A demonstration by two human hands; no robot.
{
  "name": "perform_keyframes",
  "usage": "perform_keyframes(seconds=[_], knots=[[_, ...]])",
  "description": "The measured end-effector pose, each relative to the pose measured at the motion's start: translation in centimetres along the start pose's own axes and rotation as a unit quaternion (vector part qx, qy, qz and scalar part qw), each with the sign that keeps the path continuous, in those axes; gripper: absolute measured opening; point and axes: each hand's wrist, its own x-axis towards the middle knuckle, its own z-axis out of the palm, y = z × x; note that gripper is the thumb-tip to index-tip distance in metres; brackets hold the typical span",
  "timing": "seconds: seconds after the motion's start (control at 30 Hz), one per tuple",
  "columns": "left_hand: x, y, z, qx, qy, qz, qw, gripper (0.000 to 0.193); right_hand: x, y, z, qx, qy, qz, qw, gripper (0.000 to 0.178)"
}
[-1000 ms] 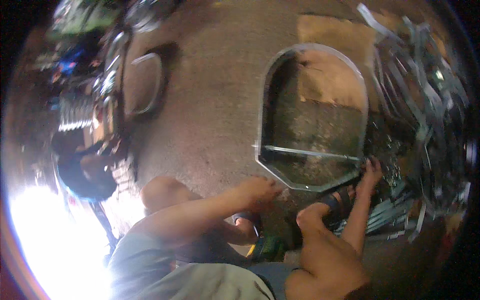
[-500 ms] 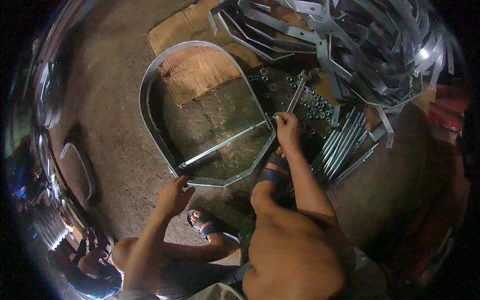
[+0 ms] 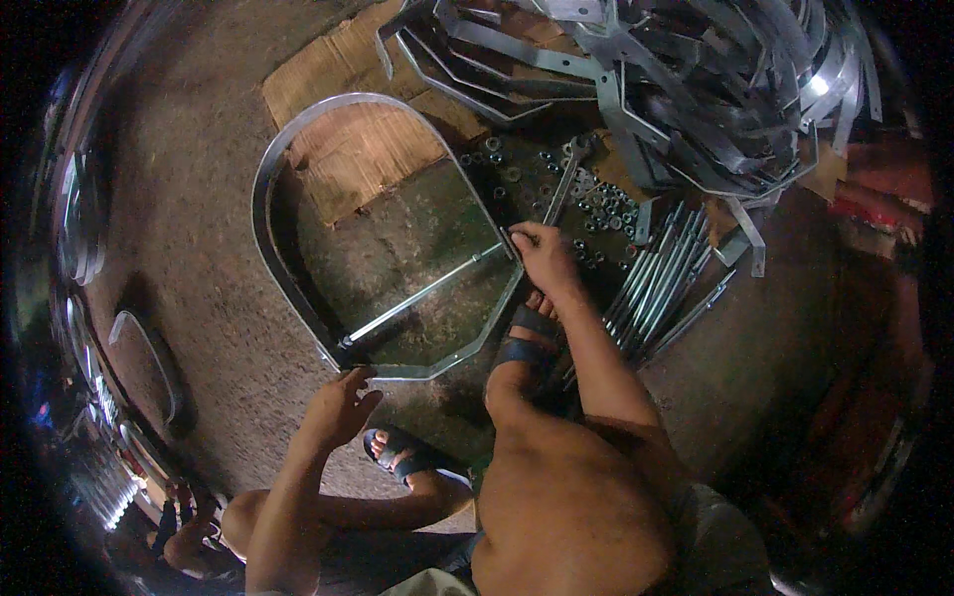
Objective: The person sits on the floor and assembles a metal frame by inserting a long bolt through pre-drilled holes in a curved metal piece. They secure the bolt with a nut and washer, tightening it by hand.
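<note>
A bent flat metal band (image 3: 260, 214), rounded at the far end and angular at the near end, stands on edge on the floor. A threaded rod (image 3: 417, 298) spans it, with a nut near each end on the inside. My left hand (image 3: 340, 407) has its fingers curled on the band's near left corner, thumb sticking out. At the rod's right end, my right hand (image 3: 545, 263) pinches against the band's outer side; whatever sits between these fingertips is hidden. A wrench (image 3: 564, 189) lies just beyond my right hand, beside scattered nuts (image 3: 606, 207).
A bundle of threaded rods (image 3: 656, 283) lies to the right. Behind it rises a tangled heap of bent metal bands (image 3: 696, 89). Cardboard (image 3: 348, 164) lies partly under the band. One curved strip (image 3: 154, 363) rests at left. My sandalled foot (image 3: 527, 333) is close to the band.
The whole scene has shifted a little leftward in the view. Both hands keep their places on the band and at the rod's end.
</note>
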Motion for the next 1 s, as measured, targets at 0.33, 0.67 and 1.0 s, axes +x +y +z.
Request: perform_keyframes(seconds=[0.33,0.67,1.0], knots=[[0.0,0.1,0.0,-0.013,-0.016,0.013,1.0,0.04,5.3,6.1,-1.3,-0.197,0.198,-0.23,0.932,0.027],[-0.2,2.1,1.2,-0.382,0.013,-0.026,0.924,0.041,-5.4,-3.9,3.4,0.03,0.046,-0.26,0.964,0.014],[1.2,0.5,3.1,-0.644,0.041,-0.079,0.76,0.035,-10.9,-6.6,10.5,0.064,-0.342,-0.435,0.831,0.018]])
